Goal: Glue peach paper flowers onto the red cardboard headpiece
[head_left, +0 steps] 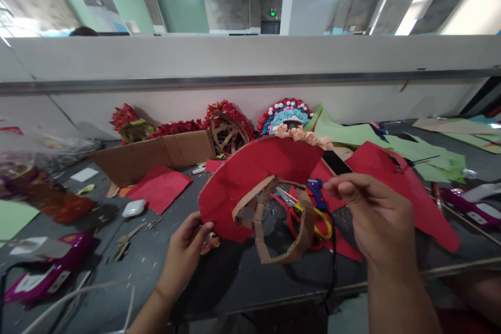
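Note:
A red fan-shaped headdress [230, 188] fills the middle of the view, tilted above the table. Peach crumpled flowers [303, 137] line part of its top edge, and a brown cardboard headband frame [270, 258] projects from its near side. My left hand [188, 242] pinches the lower left edge between thumb and fingers; another peach flower bunch [211, 243] shows just beside the thumb. To the right, my right hand [378, 214] is closed in a pinch near the headdress; whatever its fingertips hold is too small to make out. Behind the frame lie scissors [323, 224] and a blue glue gun [317, 193].
Against the white partition stand red-flowered headdresses [230, 115] and a blue-and-red decorated one [287, 115]. A cardboard strip [156, 156], red paper [160, 188], green sheets [422, 151] and a white earphone case [134, 208] lie about. Purple power strips [50, 271] with cables sit at both sides.

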### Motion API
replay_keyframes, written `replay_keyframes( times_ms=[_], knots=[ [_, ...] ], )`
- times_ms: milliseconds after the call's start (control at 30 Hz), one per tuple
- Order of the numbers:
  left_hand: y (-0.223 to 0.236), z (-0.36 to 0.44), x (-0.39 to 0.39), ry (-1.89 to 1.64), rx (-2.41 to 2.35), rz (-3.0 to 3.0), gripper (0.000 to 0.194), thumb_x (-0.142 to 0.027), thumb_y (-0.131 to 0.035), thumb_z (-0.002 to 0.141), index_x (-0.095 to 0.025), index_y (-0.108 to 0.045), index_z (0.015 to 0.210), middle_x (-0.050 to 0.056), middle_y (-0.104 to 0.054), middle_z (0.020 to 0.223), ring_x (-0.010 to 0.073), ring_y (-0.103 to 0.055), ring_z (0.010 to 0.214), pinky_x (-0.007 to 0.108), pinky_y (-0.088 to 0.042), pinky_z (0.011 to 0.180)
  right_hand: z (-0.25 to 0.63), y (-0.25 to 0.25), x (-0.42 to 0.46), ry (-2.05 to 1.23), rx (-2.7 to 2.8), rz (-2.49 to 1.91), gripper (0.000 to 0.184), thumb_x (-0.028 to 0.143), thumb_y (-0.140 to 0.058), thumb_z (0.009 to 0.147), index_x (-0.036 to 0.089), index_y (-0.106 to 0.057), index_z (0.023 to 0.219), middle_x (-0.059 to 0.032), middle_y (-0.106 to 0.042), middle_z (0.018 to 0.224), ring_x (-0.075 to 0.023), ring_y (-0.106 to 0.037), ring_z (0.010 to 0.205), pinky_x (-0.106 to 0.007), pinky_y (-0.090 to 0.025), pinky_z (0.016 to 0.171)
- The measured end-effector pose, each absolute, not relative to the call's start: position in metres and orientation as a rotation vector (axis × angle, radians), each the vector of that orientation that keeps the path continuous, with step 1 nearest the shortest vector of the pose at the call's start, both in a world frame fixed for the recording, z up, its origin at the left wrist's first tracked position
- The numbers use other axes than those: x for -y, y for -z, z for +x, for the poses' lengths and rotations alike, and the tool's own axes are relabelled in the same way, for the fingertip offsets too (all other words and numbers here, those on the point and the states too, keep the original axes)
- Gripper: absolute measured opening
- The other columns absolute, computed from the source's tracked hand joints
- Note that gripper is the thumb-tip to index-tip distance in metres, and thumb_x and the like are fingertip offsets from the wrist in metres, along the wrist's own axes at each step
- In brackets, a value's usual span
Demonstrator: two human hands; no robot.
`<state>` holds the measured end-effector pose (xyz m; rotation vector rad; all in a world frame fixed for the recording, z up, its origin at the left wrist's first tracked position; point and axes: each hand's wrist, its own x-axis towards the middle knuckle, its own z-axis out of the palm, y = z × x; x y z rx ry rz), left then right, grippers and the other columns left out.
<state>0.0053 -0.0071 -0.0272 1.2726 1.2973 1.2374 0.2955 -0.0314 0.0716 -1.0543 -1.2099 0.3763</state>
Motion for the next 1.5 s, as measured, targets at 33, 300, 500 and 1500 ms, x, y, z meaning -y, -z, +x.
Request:
replay_keyframes(
  times_ms=[33, 300, 500, 1500],
  knots=[
    [0.027, 0.006, 0.007, -1.237, -1.295, 1.273, 0.030, -0.040, -0.065, 0.073, -0.017, -0.060, 0.092, 0.005, -0.066, 0.088, 0.0185, -0.063, 0.079, 0.031, -0.053, 0.075, 0.298, -0.071, 0.029, -0.389, 1.151, -1.050, 0.009, 0.031, -0.065, 0.077, 0.023, -0.067, 0.076, -0.0001, -0.065, 0.068, -0.0123, -0.059, 0.064, -0.024, -0.049, 0.059],
    [0.027, 0.007, 0.007, -1.246, -1.279, 1.267, 0.027, -0.036, -0.065, 0.074, -0.019, -0.061, 0.094, 0.003, -0.066, 0.090, 0.0165, -0.064, 0.076, 0.030, -0.053, 0.075, 0.314, -0.067, 0.022, -0.461, 1.202, -1.267, 0.020, 0.041, -0.064, 0.076, 0.021, -0.065, 0.078, 0.0043, -0.052, 0.052, -0.0082, -0.047, 0.048, -0.019, -0.037, 0.045],
    [0.028, 0.006, 0.006, -1.253, -1.280, 1.272, 0.029, -0.038, -0.065, 0.074, -0.019, -0.060, 0.094, 0.004, -0.065, 0.091, 0.0171, -0.063, 0.076, 0.032, -0.054, 0.074, 0.311, -0.065, 0.018, -0.515, 1.420, -1.505, 0.030, 0.047, -0.057, 0.078, 0.019, -0.066, 0.075, 0.0015, -0.062, 0.066, -0.0119, -0.054, 0.061, -0.021, -0.041, 0.056],
    [0.019, 0.000, 0.000, -1.373, -1.240, 1.090, 0.028, -0.032, -0.077, 0.058, -0.017, -0.067, 0.079, 0.006, -0.070, 0.077, 0.0222, -0.064, 0.072, 0.032, -0.054, 0.063, 0.349, -0.035, -0.003, -0.530, 1.451, -1.716, 0.031, 0.043, -0.054, 0.077, 0.018, -0.069, 0.088, -0.0051, -0.070, 0.076, -0.0176, -0.063, 0.066, -0.026, -0.046, 0.060]
  ],
)
